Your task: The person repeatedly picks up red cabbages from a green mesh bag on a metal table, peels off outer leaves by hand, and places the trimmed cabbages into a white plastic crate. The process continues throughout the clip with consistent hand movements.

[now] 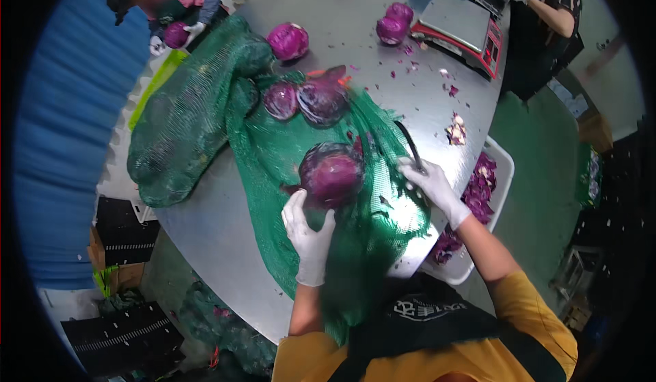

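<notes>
My left hand [309, 238], in a white glove, is at the near lower edge of a red cabbage [332, 174]. Its thumb and fingers are spread, and whether the fingertips touch the head cannot be told. The cabbage has dark outer leaves and rests on a green mesh sack [277, 151] spread over the steel table [215, 238]. In my gloved right hand [430, 182] is a slim, dark curved tool [408, 138], perhaps a knife, pointing away from me. Two more red cabbages, a smaller one [280, 100] and a larger one [322, 101], lie at the sack's far end.
A full green mesh sack [184, 115] lies at left. Farther back are a cabbage [288, 41], two more cabbages [393, 26] and a red scale [456, 28]. Leaf trimmings fill a white bin [505, 177] below the right edge. Two people [179, 2] [556, 18] work across the table.
</notes>
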Action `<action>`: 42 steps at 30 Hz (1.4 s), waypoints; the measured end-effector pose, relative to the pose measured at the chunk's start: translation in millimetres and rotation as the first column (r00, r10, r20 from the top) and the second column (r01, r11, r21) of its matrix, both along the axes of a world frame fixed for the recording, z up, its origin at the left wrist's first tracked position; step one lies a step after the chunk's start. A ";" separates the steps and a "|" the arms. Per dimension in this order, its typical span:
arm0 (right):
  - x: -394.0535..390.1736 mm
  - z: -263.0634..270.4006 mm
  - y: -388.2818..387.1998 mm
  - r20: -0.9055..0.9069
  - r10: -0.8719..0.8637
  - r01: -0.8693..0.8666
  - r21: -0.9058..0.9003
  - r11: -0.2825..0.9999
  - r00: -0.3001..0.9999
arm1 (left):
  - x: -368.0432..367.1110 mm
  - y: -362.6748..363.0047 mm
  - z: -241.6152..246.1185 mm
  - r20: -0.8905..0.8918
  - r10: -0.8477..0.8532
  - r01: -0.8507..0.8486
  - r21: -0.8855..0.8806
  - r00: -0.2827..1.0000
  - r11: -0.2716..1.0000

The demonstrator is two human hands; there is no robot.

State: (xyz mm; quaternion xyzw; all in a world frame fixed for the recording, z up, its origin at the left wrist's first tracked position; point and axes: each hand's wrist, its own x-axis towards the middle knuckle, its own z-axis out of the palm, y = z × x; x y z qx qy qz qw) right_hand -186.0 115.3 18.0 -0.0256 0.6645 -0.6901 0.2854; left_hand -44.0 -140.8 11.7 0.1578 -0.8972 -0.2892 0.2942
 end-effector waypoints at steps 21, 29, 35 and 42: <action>48.5 59.4 115.0 -0.281 0.032 0.013 0.156 0.988 0.959 | -36.3 117.6 -26.6 -0.382 -0.483 0.177 0.892 0.788 -0.417; 79.2 14.6 163.9 -0.365 -0.139 0.225 0.205 0.953 0.920 | -46.5 189.6 -48.1 -0.240 -0.571 0.137 0.966 0.785 -0.218; 102.2 -28.6 148.4 -0.421 -0.327 0.363 0.006 0.932 0.846 | -50.6 194.5 -21.1 0.194 -0.535 0.404 0.463 0.822 0.789; 118.7 -31.5 143.5 -0.450 -0.231 0.236 -0.046 0.971 0.863 | -65.1 184.8 -13.2 0.332 -0.522 0.220 0.639 0.785 0.737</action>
